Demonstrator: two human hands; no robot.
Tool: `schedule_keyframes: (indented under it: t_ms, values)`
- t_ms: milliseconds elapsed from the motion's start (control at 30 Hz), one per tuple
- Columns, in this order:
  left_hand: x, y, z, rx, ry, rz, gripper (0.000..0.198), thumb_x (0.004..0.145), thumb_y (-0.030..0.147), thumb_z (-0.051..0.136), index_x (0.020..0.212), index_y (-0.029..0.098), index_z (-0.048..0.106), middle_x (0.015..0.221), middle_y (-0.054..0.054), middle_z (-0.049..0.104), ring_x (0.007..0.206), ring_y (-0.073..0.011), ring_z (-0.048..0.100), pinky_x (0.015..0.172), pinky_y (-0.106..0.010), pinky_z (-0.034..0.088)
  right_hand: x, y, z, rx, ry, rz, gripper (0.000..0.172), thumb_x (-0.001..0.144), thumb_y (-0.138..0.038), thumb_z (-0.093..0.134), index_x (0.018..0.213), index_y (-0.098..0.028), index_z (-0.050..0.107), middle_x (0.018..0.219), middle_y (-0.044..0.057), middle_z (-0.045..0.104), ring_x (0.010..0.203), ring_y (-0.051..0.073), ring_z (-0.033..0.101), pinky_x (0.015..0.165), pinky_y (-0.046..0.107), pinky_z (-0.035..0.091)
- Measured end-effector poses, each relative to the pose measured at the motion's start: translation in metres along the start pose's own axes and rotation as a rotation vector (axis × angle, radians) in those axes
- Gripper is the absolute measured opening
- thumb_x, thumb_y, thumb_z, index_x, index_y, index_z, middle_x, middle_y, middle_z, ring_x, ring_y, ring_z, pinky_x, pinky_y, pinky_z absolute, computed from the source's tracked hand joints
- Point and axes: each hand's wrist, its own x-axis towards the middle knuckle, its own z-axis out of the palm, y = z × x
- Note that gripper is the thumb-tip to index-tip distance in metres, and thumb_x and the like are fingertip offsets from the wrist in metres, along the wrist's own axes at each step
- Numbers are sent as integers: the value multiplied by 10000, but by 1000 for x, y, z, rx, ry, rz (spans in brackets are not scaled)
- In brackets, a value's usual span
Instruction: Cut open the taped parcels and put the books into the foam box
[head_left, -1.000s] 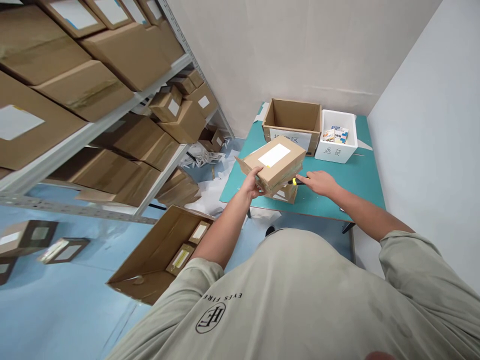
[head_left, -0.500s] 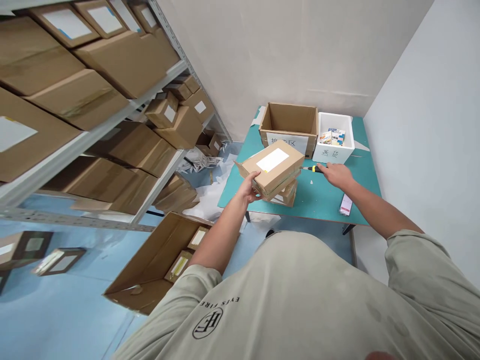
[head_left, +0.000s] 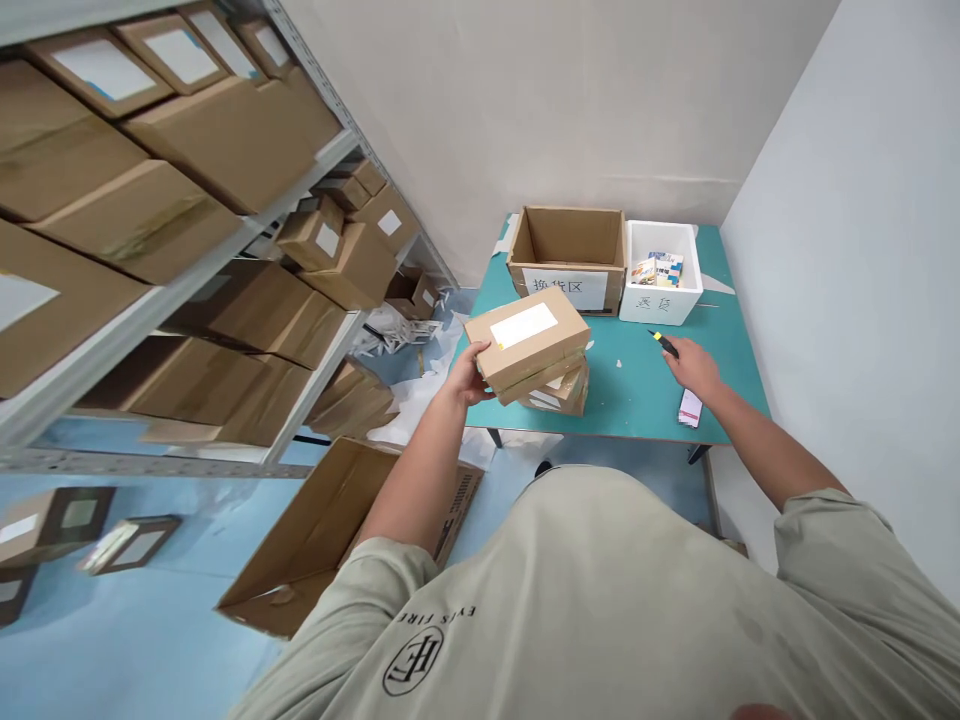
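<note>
My left hand (head_left: pixel 468 376) is closed on the near left corner of a flat cardboard box (head_left: pixel 566 326) with a white label, holding it tilted above the table. Beneath it, more taped cardboard boxes (head_left: pixel 576 392) sit stacked at the table's front edge. My right hand (head_left: pixel 694 366) grips a black and yellow utility knife (head_left: pixel 664 343), its tip pointing up and left, apart from the box. Just below that hand lies a phone (head_left: pixel 690 408) on the green table (head_left: pixel 637 400).
At the back of the table stand an open cardboard box (head_left: pixel 559 290) with a paper sign and a white foam bin (head_left: pixel 660 307) holding small packets. Shelves (head_left: pixel 225 250) of cartons fill the left. A large open carton (head_left: pixel 300 540) is on the floor by my left arm.
The knife has come away from the box's right side, and my right hand has moved slightly right and down. My left hand has shifted left, with the box turned and lowered a little.
</note>
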Motion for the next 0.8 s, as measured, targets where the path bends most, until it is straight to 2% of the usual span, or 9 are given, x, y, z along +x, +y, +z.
schedule_keyframes:
  t_ms: [100,167,233,333,433,633,800]
  values:
    - [4,5,-9,10,-89,56,704,587,692,913,1159,305,777,1014,-79,829,906,-346,774,759,-429,621,-13,-6,22,522,-78,63,462,1143,-566,634,1451,-231,712,1000,66,791,728,235,753,703,347,612]
    - [5,9,-11,7,-125,89,758,600,694,911,1228,289,784,1047,-84,854,932,-365,802,785,-455,647,-24,-26,44,783,-151,79,465,1108,-578,675,1440,-252,663,940,11,756,660,194,727,643,313,603]
    - [4,13,-12,0,-129,109,788,626,695,915,1277,269,785,1065,-92,874,941,-384,824,803,-488,672,-33,-50,67,930,-204,51,458,1084,-560,722,1430,-269,644,886,-30,729,640,165,704,622,278,592]
    - [-2,18,-10,5,-94,104,777,677,693,911,1310,259,792,1070,-100,891,952,-418,846,821,-544,704,-43,-79,93,989,-255,53,394,1082,-493,738,1388,-260,655,805,-70,684,590,137,655,594,243,561]
    - [-10,22,-7,8,-52,92,749,719,694,910,1318,256,803,1058,-110,894,981,-446,858,880,-603,722,-52,-93,107,989,-263,69,321,1123,-456,680,1366,-247,662,781,-83,667,568,120,632,590,224,532]
    - [-23,26,0,13,22,106,766,741,725,926,1341,266,800,1048,-105,884,968,-435,855,936,-632,726,-67,-101,116,969,-255,18,352,1152,-517,627,1385,-256,668,800,-71,682,582,123,637,587,218,494]
    - [-24,26,0,33,45,96,744,747,739,906,1322,279,799,1023,-94,874,953,-438,851,898,-633,729,-62,-101,117,875,-244,-22,391,1174,-543,588,1422,-255,677,770,-68,663,580,143,620,618,241,498]
